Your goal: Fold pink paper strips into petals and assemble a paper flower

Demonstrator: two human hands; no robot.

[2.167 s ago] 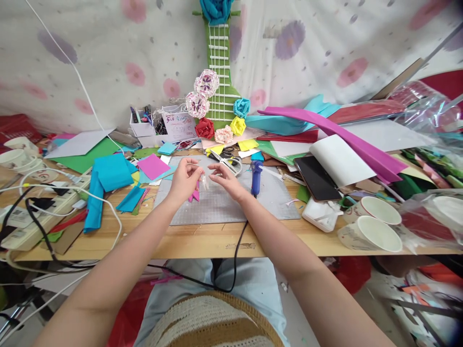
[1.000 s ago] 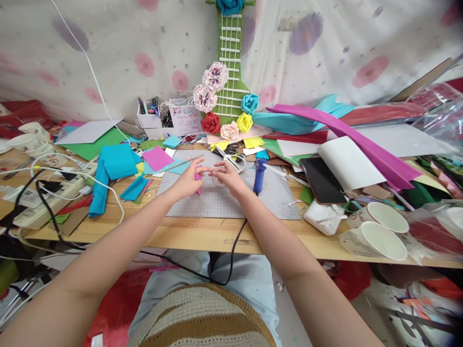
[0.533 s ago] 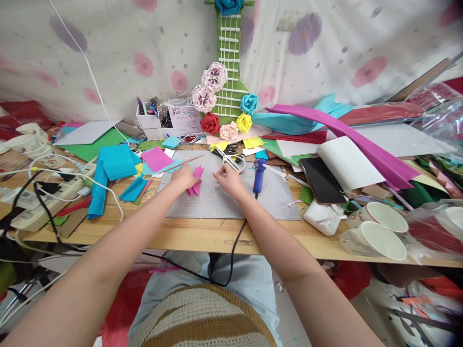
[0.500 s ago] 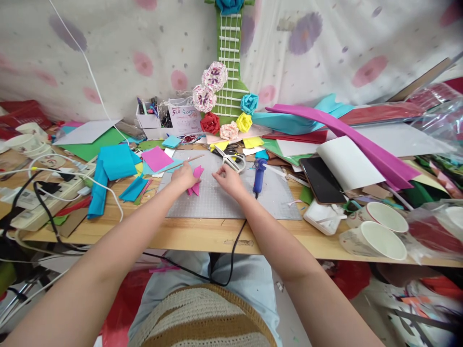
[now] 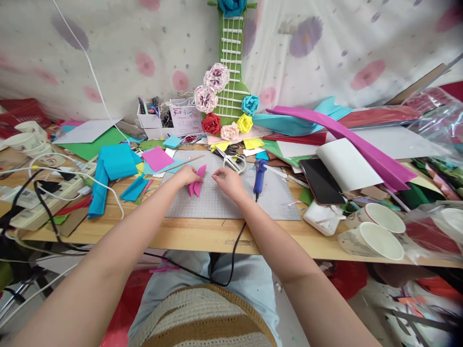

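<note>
My left hand [image 5: 185, 175] rests on the grey cutting mat [image 5: 217, 205] with its fingers curled on a folded pink paper piece [image 5: 197, 181], whose points stick out to the right of the hand. A little to the right, my right hand [image 5: 228, 180] lies knuckles-up on the mat with its fingertips drawn together; what they pinch, if anything, is hidden. A small gap of mat separates the two hands.
A blue glue gun [image 5: 258, 172] lies just right of my right hand, its black cord running off the table edge. Scissors [image 5: 230, 159] lie behind the hands. Coloured paper sheets, a phone [image 5: 320, 180], paper cups [image 5: 372, 239] and a power strip [image 5: 32, 207] crowd the table.
Both hands came down from mid-air onto the mat. The pink paper now lies on the mat under my left fingers, and my right hand has settled beside it.
</note>
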